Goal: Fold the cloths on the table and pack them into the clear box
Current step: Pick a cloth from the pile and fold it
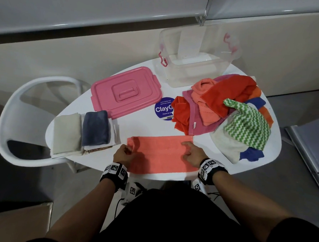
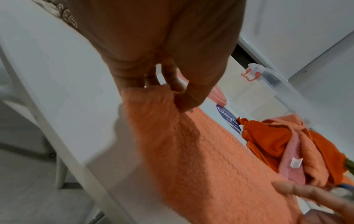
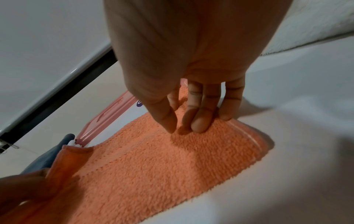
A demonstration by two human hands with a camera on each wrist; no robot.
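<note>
White oval table [image 1: 145, 127]; 1 clear plastic box [image 1: 193, 66] w/ pink latches at far edge, open, nothing in it. 1 pink rectangular lid [image 1: 126, 91] to its left. Loose cloth pile [image 1: 228, 110] on the right, 1 folded stack [image 1: 83, 133] on the left. 1 coral terry cloth [image 1: 160, 154] flat at near edge: left hand [image 1: 124, 154] pinches its left end, right hand [image 1: 193, 153] presses straight fingers on its right end, gripping nothing

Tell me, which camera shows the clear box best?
The head view: the whole clear box stands open at the table's far edge, nothing in it. The left wrist view catches only one blurred corner with a pink latch. The right wrist view does not show it.
</note>
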